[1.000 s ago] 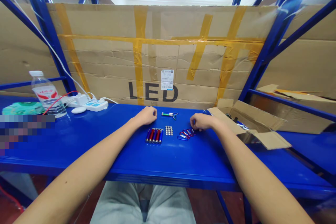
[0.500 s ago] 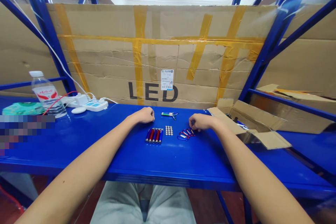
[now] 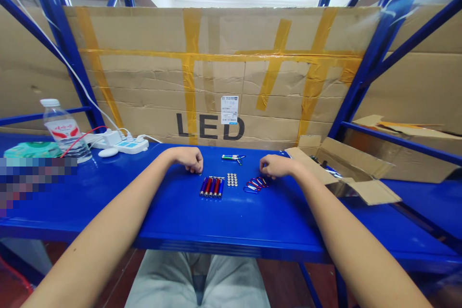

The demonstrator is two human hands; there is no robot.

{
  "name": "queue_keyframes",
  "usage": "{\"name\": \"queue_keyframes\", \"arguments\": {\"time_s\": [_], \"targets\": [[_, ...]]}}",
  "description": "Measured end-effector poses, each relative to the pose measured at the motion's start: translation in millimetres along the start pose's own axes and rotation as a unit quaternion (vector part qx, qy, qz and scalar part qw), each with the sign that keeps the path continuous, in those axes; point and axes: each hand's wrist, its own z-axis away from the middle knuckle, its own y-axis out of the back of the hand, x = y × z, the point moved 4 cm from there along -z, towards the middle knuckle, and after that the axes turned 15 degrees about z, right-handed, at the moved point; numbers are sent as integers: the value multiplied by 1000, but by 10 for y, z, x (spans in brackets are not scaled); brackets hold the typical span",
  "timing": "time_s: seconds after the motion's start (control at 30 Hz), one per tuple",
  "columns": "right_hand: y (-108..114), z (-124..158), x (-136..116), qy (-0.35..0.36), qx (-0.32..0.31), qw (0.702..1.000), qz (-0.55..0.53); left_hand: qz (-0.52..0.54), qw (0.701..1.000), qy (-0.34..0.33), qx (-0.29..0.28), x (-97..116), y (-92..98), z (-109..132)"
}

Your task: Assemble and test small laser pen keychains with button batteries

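Five small torches (image 3: 211,186), smooth blue and red metal tubes, lie in a tight row mid-bench (image 3: 108,202), nearer its back edge. The left hand (image 3: 187,159) rests just behind them, its fingers curled into a fist with nothing showing inside. The right hand (image 3: 275,166), fingers curled narrow, sits just beside looped carabiners (image 3: 255,184). Round silvery cells (image 3: 232,179) form a grid between.
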Motion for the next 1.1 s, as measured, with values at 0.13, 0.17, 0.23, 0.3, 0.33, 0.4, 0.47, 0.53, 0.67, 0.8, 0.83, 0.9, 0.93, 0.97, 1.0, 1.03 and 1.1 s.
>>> {"name": "queue_keyframes", "arguments": {"time_s": [0.13,0.17,0.23,0.3,0.33,0.4,0.47,0.53,0.67,0.8,0.83,0.9,0.93,0.97,1.0,1.03,1.1], "targets": [[-16,-21,-5,2,0,1000,6,19,1000,-12,-11,46,-68,-19],[-18,-26,-4,4,0,1000,7,19,1000,-15,-16,59,-87,-26],[-24,-35,-1,7,-1,1000,8,18,999,-21,-21,80,-116,-34],[-30,-39,4,8,-5,1000,7,16,999,-25,-23,92,-132,-36],[-33,-40,6,8,-8,1000,5,15,999,-26,-24,96,-137,-34],[-35,-39,10,5,-11,1000,1,14,999,-27,-25,101,-143,-30],[-33,-35,9,1,-11,1000,-2,14,999,-26,-27,105,-147,-26],[-31,-30,5,0,-11,1000,-4,15,999,-25,-29,109,-151,-26],[-30,-27,0,0,-11,1000,-3,14,999,-28,-36,116,-161,-28],[-18,-22,2,2,-8,1000,-2,5,999,-34,-39,97,-148,-29],[-10,-17,1,1,-7,1000,-1,5,999,-36,-34,91,-138,-35],[11,-6,-8,1,-1,1000,1,3,998,-58,-2,94,-108,-63],[28,-3,-19,2,12,1000,4,-2,996,-79,31,110,-89,-85],[50,-2,-35,5,35,999,8,-10,992,-107,71,137,-75,-112],[73,-5,-55,8,67,998,11,-25,983,-139,119,174,-68,-140],[92,-11,-82,13,103,995,13,-40,970,-173,168,221,-72,-169],[105,-40,-149,24,168,985,6,-76,947,-227,215,323,-146,-251]]}}
